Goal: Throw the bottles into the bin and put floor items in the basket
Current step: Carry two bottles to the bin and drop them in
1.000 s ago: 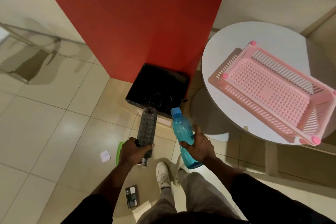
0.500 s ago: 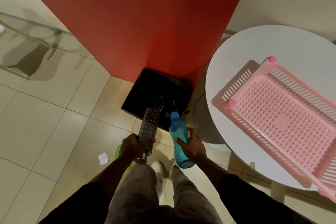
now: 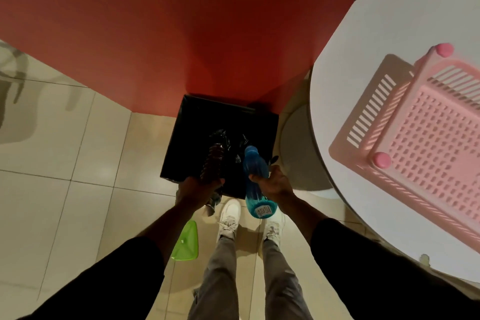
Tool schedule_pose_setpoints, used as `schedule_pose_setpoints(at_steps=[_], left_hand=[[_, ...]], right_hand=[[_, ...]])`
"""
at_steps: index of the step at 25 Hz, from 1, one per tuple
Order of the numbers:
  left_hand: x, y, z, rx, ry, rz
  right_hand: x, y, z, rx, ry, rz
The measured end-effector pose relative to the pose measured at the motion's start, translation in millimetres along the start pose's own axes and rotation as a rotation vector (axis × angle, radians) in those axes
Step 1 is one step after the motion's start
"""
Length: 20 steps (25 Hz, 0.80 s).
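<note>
My left hand [image 3: 195, 189] grips a clear ribbed bottle [image 3: 213, 161], its top end pointing down over the black bin [image 3: 197, 122]. A blue bottle [image 3: 255, 169] with a label on its base is held by my right hand [image 3: 274, 182], cap end over the bin's opening. The bin stands on the floor against the red wall, lined with a black bag. A pink slotted basket [image 3: 426, 153] sits on the round white table [image 3: 389, 41] at the right. A green plastic item [image 3: 187, 243] lies on the floor by my left forearm.
My two white shoes [image 3: 230, 215] stand just in front of the bin. The red wall [image 3: 181, 21] rises behind it. The table's round base [image 3: 298, 148] sits right of the bin. Beige floor tiles [image 3: 65, 150] stretch to the left.
I have stepped closer to the bin. Both hands moved forward and tipped the bottles down, so their top ends are now over the bin's opening.
</note>
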<state>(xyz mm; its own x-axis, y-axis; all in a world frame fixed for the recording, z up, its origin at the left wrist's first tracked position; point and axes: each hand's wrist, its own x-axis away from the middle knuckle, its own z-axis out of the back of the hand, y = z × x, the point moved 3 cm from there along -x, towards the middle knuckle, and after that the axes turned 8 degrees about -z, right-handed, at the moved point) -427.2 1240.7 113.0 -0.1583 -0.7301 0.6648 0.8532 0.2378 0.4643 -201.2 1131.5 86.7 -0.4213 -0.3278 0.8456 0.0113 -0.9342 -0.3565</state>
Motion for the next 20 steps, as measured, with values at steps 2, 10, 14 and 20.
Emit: schedule_pose_setpoints(at_steps=[2,10,14,20], left_hand=[[-29.3,1.9,-0.7,-0.002,0.008,0.003],[-113.3,-1.4,-19.1,-0.164,-0.052,-0.112],[-108.9,2.0,-18.1,-0.311,-0.059,-0.146],[-42.6,7.5,-3.2,-0.55,-0.004,-0.386]], right_hand=[[-24.2,-10.4,-9.7,-0.043,0.018,-0.017],[-94.3,-41.6,-41.0,0.12,0.196,0.037],[-64.7,-24.9,-41.6,0.151,0.14,0.102],[18.1,25.4,-35.6,0.356,0.104,0.249]])
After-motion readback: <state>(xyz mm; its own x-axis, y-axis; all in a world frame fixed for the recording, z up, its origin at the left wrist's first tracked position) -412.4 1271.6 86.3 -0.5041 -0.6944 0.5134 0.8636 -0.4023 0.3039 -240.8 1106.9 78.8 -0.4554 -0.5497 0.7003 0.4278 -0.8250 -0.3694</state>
